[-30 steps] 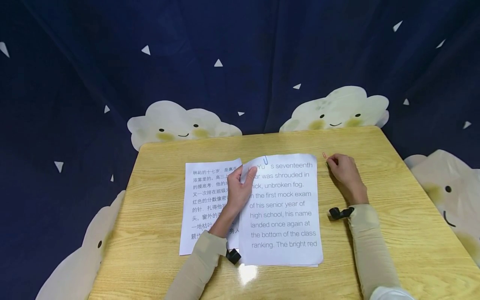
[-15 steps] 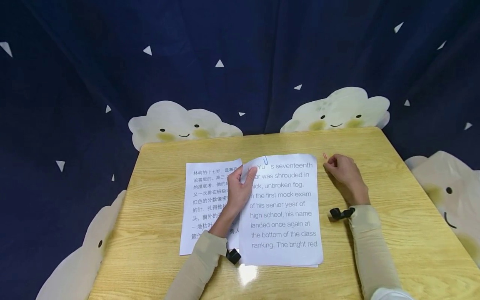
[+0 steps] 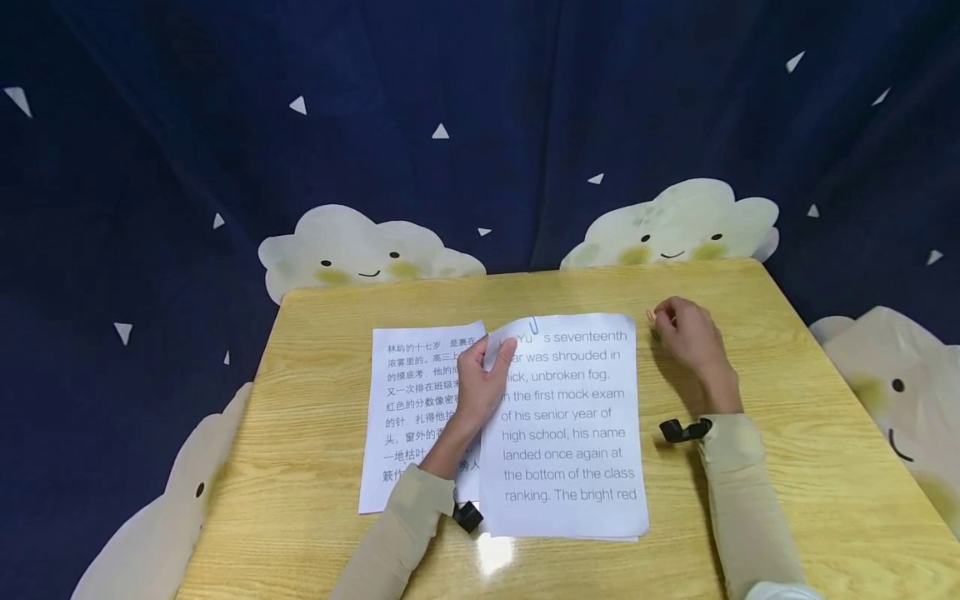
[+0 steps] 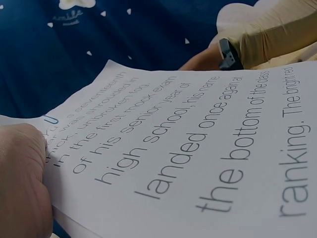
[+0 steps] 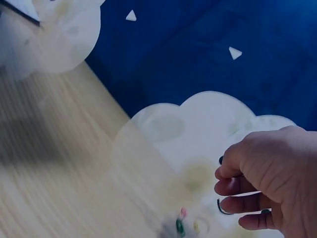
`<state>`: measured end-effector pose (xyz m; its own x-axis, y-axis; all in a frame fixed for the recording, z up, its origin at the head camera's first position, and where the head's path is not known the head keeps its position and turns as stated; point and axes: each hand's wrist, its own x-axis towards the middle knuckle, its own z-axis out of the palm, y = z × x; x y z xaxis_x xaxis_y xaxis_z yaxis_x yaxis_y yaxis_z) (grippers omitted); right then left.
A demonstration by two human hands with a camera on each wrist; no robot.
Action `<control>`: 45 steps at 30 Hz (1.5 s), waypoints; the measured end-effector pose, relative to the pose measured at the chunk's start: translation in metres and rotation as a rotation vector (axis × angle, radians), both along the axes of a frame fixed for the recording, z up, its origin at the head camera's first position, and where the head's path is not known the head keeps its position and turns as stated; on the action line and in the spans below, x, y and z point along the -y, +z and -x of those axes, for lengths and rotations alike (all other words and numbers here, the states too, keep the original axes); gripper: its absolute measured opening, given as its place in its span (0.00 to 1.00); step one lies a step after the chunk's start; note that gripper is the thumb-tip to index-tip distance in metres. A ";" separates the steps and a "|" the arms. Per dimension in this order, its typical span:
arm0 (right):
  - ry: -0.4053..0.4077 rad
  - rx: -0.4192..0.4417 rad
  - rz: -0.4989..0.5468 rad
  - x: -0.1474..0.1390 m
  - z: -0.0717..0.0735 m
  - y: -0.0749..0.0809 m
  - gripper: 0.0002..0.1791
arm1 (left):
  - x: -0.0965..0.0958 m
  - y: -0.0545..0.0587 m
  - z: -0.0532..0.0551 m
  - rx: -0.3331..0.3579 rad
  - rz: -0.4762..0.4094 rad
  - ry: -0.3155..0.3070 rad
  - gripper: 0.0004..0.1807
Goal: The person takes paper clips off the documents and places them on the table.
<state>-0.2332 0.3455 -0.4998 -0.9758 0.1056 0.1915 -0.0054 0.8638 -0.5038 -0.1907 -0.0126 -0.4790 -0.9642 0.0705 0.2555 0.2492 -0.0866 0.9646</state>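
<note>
My left hand (image 3: 481, 379) pinches the left edge of a sheaf of printed white paper (image 3: 566, 467), thumb on top. A blue paper clip (image 3: 533, 326) sits on its top edge; the left wrist view shows this clip (image 4: 50, 120) just past the thumb. Right of the sheaf, my right hand (image 3: 688, 337) is raised over the table with its fingers curled. A dark green wire paper clip (image 5: 224, 208) shows at those fingers in the right wrist view, partly hidden by them. Below lie blurred small clips, one red (image 3: 650, 316) beside the fingertips in the head view.
A second sheet printed in Chinese characters (image 3: 420, 392) lies left of the sheaf, partly covered by my left hand and forearm. The wooden table (image 3: 300, 550) ends at a dark blue curtain (image 3: 480, 100) with cloud prints. Both wrists wear black camera mounts (image 3: 682, 430).
My right hand has risen slightly from the table beside the red clip, and green shows under its fingertips. My left hand keeps its hold on the sheaf.
</note>
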 end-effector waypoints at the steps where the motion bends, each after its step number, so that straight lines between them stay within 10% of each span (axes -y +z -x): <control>1: 0.000 -0.009 0.000 0.002 0.000 0.003 0.15 | 0.000 0.000 0.000 -0.001 -0.001 0.000 0.11; 16: 0.081 -0.240 0.046 0.029 -0.005 0.042 0.17 | 0.000 0.000 0.000 0.007 -0.012 -0.043 0.11; 27: 0.133 -0.302 0.053 0.049 -0.013 0.060 0.15 | -0.002 -0.025 0.010 0.011 0.003 -0.035 0.14; 37: 0.242 -0.315 0.086 0.076 -0.017 0.069 0.16 | -0.001 -0.001 -0.004 0.028 0.017 -0.064 0.12; 45: 0.313 -0.288 0.102 0.092 -0.026 0.072 0.15 | -0.006 -0.011 -0.002 0.032 0.019 -0.084 0.13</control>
